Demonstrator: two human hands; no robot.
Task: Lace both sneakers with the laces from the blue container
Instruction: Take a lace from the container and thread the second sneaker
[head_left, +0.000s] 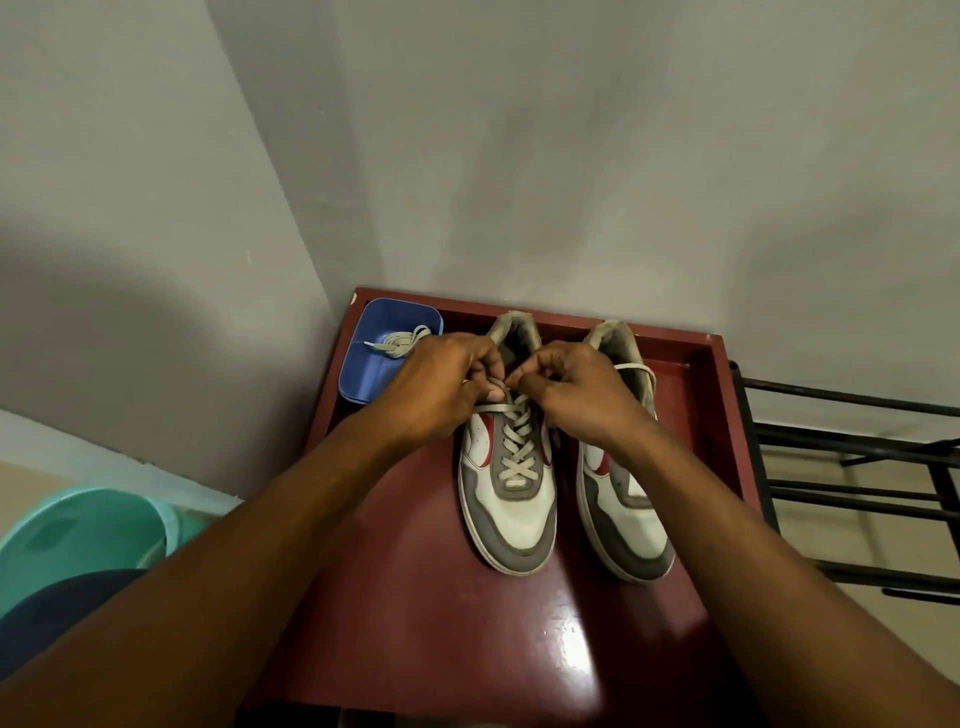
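A grey-and-white low sneaker with red side accents, the left sneaker (511, 514), is set on the dark red worktop (415, 597), toe toward the viewer. It is threaded with a flat beige lace (517, 447), crossed up most of its eyelets and pinched at the top by the left hand (441, 384) and the right hand (576, 395). The matching right sneaker (623, 525) is placed just beside it, its eyelets mostly hidden. A second beige lace (397, 344) is coiled in the blue rectangular plastic container (363, 374) at the far left corner.
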